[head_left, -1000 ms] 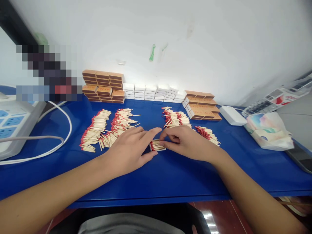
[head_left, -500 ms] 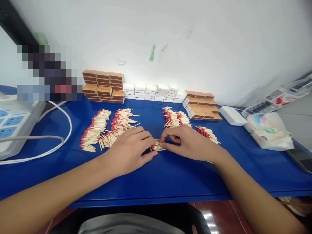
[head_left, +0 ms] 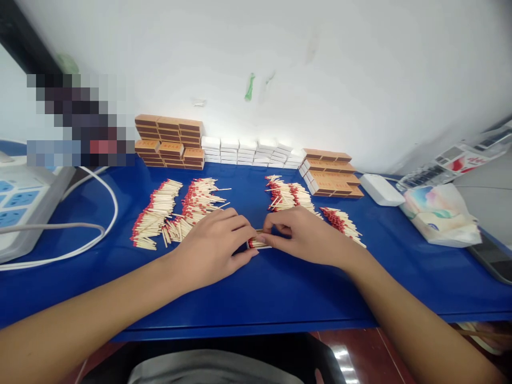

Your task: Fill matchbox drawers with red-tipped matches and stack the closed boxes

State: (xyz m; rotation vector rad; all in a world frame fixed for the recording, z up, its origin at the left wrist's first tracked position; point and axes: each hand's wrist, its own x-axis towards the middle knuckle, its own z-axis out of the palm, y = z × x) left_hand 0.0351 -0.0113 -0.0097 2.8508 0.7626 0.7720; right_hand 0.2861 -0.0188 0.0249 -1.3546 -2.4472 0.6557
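Note:
A small matchbox tray [head_left: 262,247] filled with red-tipped matches [head_left: 256,243] lies on the blue table in front of me. My left hand [head_left: 220,240] grips the tray's left end between thumb and fingers. At its right end my right hand [head_left: 302,234] is closed, thumb and forefinger pinched on matches in the tray; how many is hidden. Loose matches [head_left: 158,210] lie in heaps to the left, beside another heap [head_left: 202,197] behind my left hand. Further heaps of matches [head_left: 283,193] lie behind my right hand and to its right [head_left: 343,224].
Brown matchboxes [head_left: 170,130] are stacked along the wall at left, and more matchboxes [head_left: 330,178] at right. White trays [head_left: 248,152] stand between them. A power strip [head_left: 24,208] with white cables is far left; a white box [head_left: 382,190] and tissue pack [head_left: 442,216] are right.
My right hand has shifted slightly left, its fingertips now further over the matches in the tray. The left hand stays in place on the tray.

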